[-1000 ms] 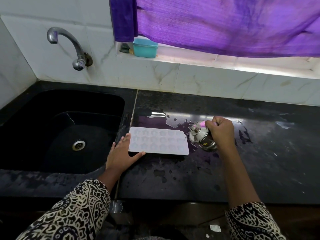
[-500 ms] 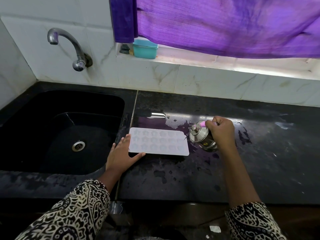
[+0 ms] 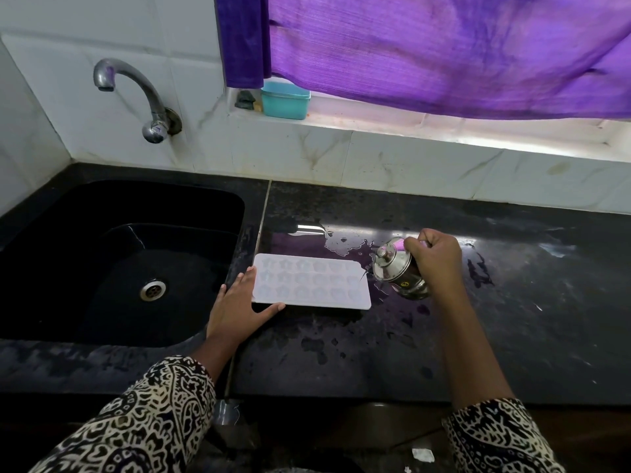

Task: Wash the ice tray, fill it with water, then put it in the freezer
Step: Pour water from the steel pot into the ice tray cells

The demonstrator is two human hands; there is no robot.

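Now the tray (image 3: 311, 281) is braced on the counter (image 3: 341, 353) against sliding by straight fingers of the left hand (image 3: 239, 308), while a jug (image 3: 397, 268), wrapped in curled fingers of the right hand (image 3: 433, 254), is tipped at its end.

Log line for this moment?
step: filling | left grip: fingers straight, bracing ice tray corner | right grip: holds steel jug tilted at tray's right edge | tray: flat on counter

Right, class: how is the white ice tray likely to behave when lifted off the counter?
The ice tray looks thin and flat, so it may flex, spilling any water in its cells. The counter round it is wet, so it could slide or feel slippery. The left hand bracing its end suggests it shifts easily.
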